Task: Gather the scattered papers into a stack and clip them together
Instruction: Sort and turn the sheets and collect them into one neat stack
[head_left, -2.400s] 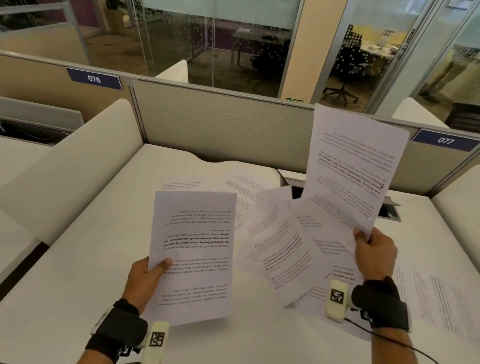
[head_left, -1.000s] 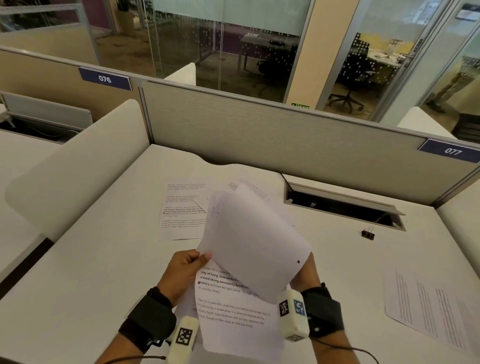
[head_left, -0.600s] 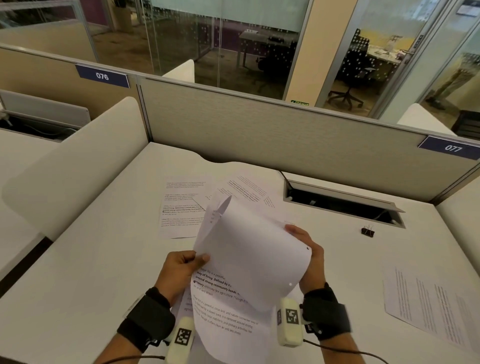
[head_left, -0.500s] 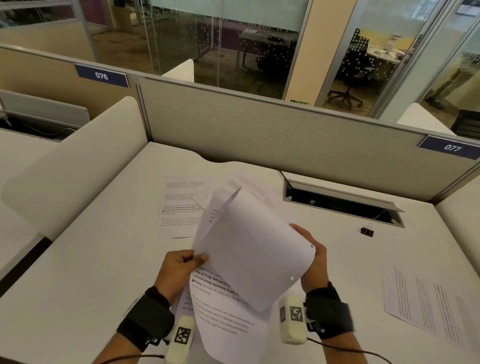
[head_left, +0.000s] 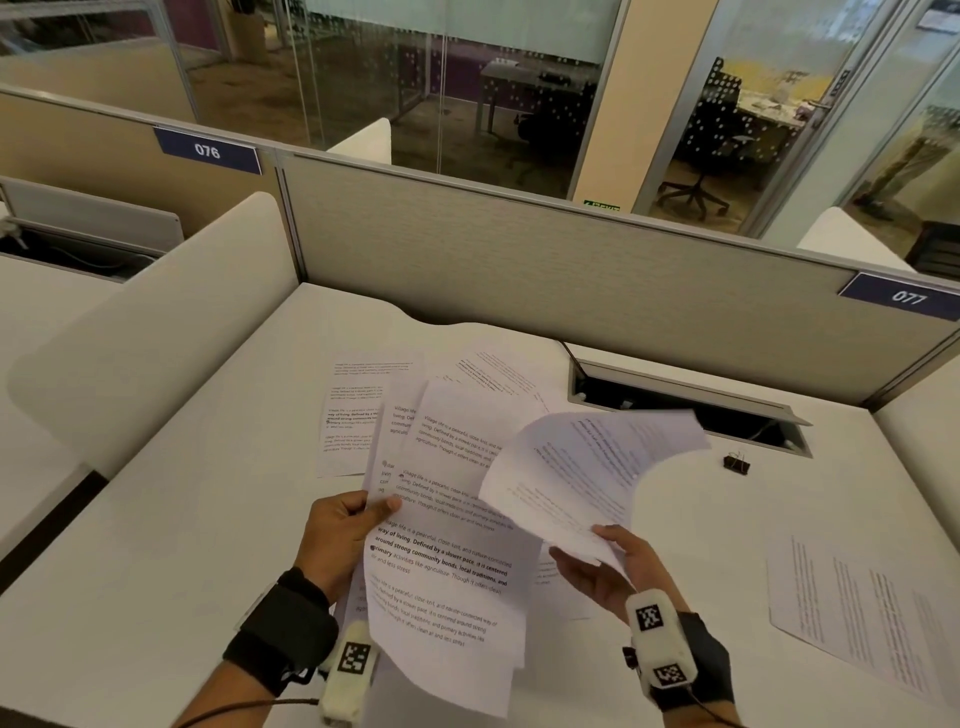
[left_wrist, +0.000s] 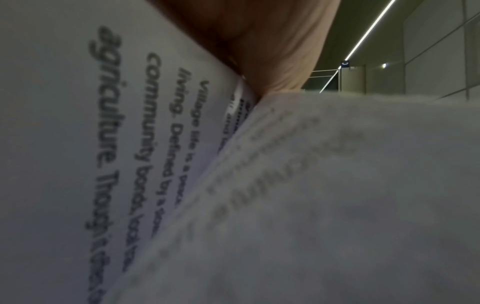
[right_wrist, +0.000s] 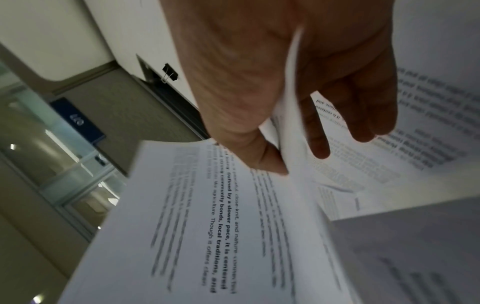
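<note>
My left hand (head_left: 340, 540) grips a loose bunch of printed papers (head_left: 452, 561) by its left edge, thumb on top; the sheets (left_wrist: 130, 144) fill the left wrist view. My right hand (head_left: 610, 564) pinches a curled sheet (head_left: 582, 467) by its near corner, held above and to the right of the bunch; thumb and fingers (right_wrist: 270, 160) clamp the paper's edge. More printed sheets lie on the white desk (head_left: 156, 545): one at the middle left (head_left: 348, 415), one behind (head_left: 498, 369), one at the right edge (head_left: 857, 613). A black binder clip (head_left: 736, 463) (right_wrist: 170, 72) rests on the desk by the cable slot.
A grey partition (head_left: 519, 260) closes the back of the desk, and white side dividers (head_left: 130, 332) stand on both sides. An open cable slot (head_left: 691, 410) with a raised flap runs along the back right.
The right hand has turned its sheet over and swung it out to the right, off the bunch; its printed side now faces up. The left hand's bunch shows fanned and uncovered.
</note>
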